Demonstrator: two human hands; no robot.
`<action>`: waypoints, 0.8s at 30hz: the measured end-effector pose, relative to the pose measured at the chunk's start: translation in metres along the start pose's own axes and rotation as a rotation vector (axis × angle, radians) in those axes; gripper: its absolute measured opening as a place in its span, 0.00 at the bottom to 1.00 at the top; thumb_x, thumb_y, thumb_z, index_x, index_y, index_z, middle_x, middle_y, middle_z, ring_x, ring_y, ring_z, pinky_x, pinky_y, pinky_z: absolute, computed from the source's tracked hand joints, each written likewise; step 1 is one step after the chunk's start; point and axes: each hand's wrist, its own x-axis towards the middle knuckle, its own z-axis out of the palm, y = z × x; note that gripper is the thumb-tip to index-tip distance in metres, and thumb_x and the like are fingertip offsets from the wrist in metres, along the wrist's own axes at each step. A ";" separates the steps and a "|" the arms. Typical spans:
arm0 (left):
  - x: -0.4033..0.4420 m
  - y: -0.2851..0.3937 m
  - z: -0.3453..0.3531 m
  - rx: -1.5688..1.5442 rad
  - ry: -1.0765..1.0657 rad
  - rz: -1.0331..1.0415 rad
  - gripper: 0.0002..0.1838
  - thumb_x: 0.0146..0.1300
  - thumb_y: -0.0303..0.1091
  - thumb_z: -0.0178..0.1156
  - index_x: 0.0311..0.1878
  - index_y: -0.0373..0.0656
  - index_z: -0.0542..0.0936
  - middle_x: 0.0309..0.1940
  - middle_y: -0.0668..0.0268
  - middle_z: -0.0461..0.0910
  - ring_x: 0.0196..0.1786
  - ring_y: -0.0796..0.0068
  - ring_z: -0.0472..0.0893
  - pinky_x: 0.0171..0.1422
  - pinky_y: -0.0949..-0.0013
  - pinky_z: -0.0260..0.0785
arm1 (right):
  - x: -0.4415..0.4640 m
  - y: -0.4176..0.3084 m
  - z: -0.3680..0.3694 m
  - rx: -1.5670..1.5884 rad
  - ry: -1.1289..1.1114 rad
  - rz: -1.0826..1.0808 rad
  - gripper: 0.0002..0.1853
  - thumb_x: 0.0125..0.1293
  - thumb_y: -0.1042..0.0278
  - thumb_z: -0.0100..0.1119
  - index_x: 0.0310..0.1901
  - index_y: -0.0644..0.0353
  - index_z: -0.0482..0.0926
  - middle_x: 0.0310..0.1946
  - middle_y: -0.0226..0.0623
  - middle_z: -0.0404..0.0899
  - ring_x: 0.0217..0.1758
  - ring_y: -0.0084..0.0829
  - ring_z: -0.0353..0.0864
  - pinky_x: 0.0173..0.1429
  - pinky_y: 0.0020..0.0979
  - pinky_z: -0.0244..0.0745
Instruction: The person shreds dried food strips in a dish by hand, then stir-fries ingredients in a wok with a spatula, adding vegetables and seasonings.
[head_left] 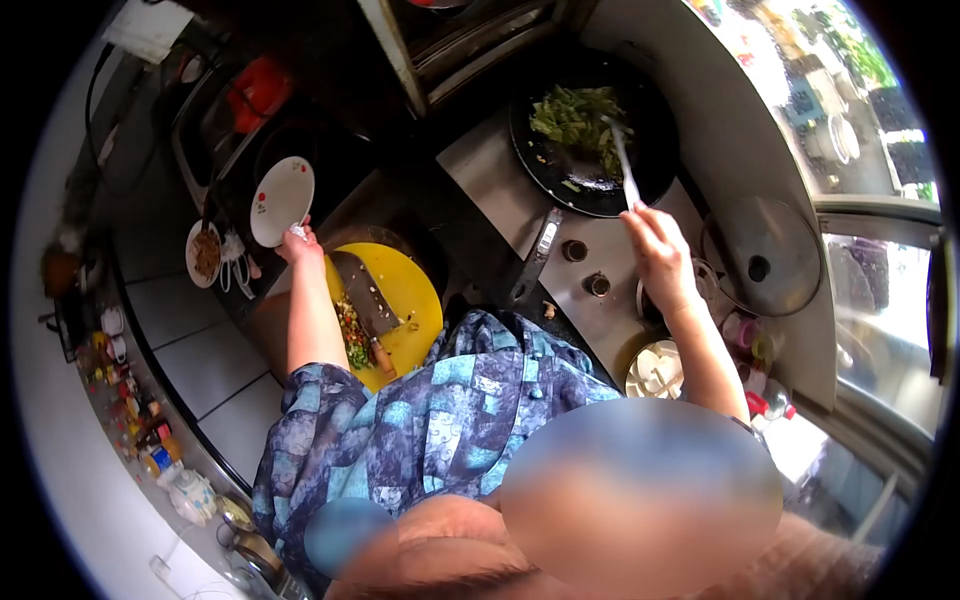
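Note:
My left hand (301,243) grips the rim of a white plate (284,198) with small red flower marks, tilted up over the counter. Closed around the handle of a pale spatula (626,170) is my right hand (661,247). The spatula's far end reaches into a black frying pan (645,195), among cooked green vegetables (575,118). Below my left forearm lies a yellow cutting board (420,290). It carries a cleaver (362,295) with a wooden handle and a heap of chopped red and green pieces (354,335).
A glass lid (785,270) leans by the wall at right, near the window. On the steel stove stand two dark knobs (574,251). A bowl of white pieces (656,370) sits by my right forearm. At left is a small dish of brown food (205,253).

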 end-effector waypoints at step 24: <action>-0.389 0.072 0.161 0.044 -1.306 -0.790 0.14 0.72 0.41 0.53 0.44 0.38 0.69 0.45 0.59 0.63 0.40 0.75 0.71 0.39 0.81 0.71 | -0.144 -0.006 0.070 0.166 0.018 0.570 0.25 0.60 0.80 0.56 0.60 0.53 0.73 0.60 0.41 0.69 0.55 0.40 0.77 0.55 0.36 0.77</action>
